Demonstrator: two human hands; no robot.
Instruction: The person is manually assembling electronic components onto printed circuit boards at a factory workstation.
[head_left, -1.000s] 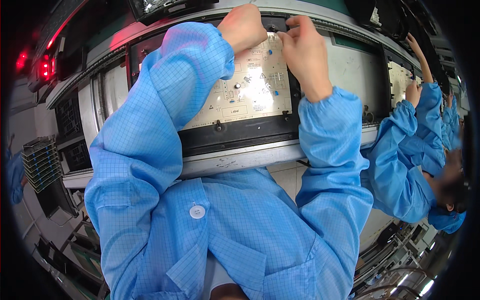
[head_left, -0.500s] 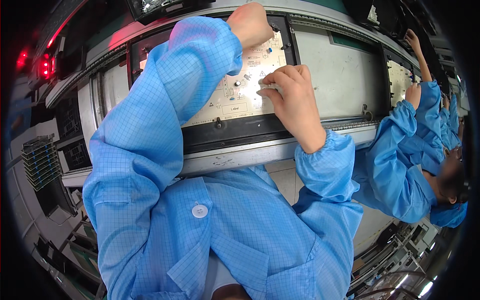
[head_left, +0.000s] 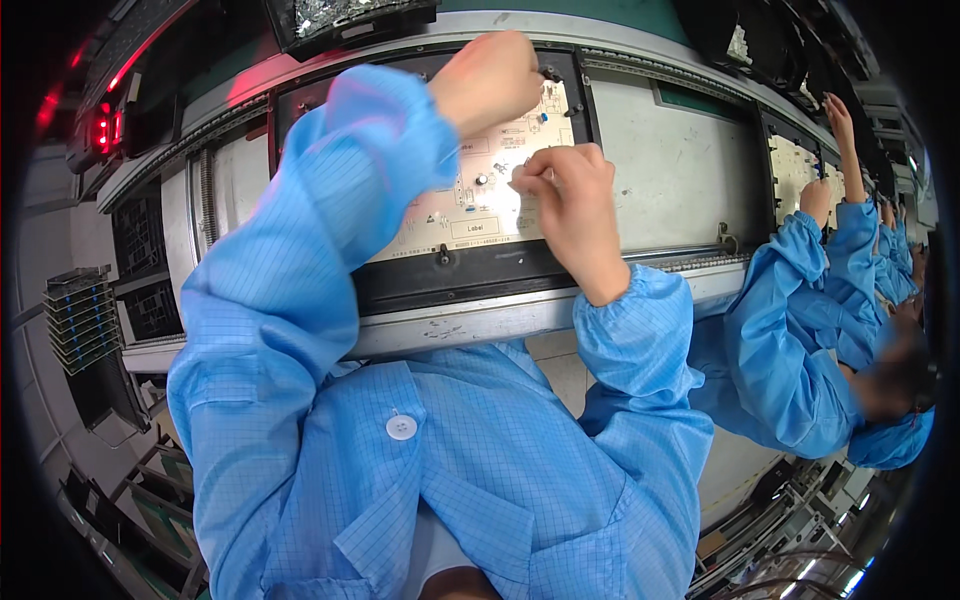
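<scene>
Head view: a pale beige printed circuit board (head_left: 470,190) lies in a black carrier frame (head_left: 450,285) on the grey conveyor bench (head_left: 660,170). The right hand (head_left: 565,200) rests on the board's right part, its grip pinched on something too small to tell. The left hand (head_left: 490,80) sits clenched at the board's far edge, beyond the right hand.

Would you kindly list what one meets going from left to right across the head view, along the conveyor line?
Red indicator light → stack of blue trays → left hand → right hand → bare grey metal pallet → co-worker's hands at the next circuit board.
</scene>
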